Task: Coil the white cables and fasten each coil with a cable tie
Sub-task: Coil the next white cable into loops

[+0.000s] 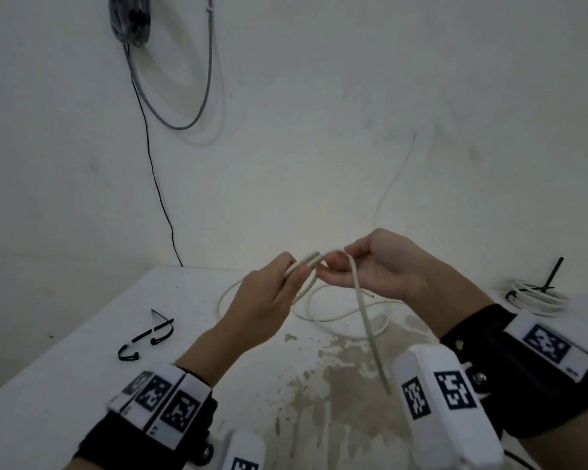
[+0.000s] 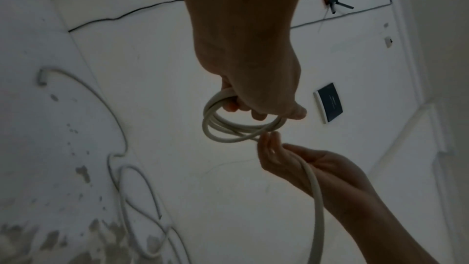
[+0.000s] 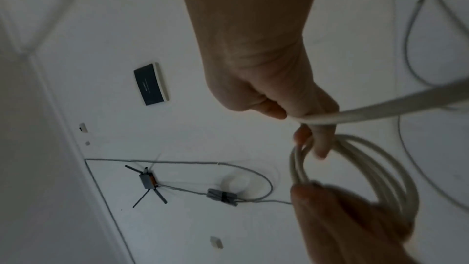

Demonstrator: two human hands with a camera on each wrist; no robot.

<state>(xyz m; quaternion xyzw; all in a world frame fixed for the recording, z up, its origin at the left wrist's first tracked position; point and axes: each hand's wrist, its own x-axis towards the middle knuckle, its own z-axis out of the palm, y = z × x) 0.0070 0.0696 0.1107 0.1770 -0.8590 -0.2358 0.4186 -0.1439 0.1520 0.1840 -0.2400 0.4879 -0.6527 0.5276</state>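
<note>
We hold the small coil (image 2: 236,125) of white cable (image 1: 367,320) above the desk (image 1: 65,351) with the left hand (image 1: 269,300), fingers curled round its loops, while the right hand (image 1: 370,266) pinches the free run; if either grip slackens, we judge the stiff loops spring open. The slack on the desk can snag itself; black cable ties (image 1: 146,335) and a finished coil (image 1: 537,296) lie well clear.

Hands: two, left hand (image 1: 269,300) and right hand (image 1: 377,266)
White cables on table (image 1: 48,368): two, one part-coiled cable (image 1: 367,317) in hand, one finished coil (image 1: 537,296) far right
Black cable ties: two (image 1: 160,330) (image 1: 129,351)
Wrist bands: two
</note>
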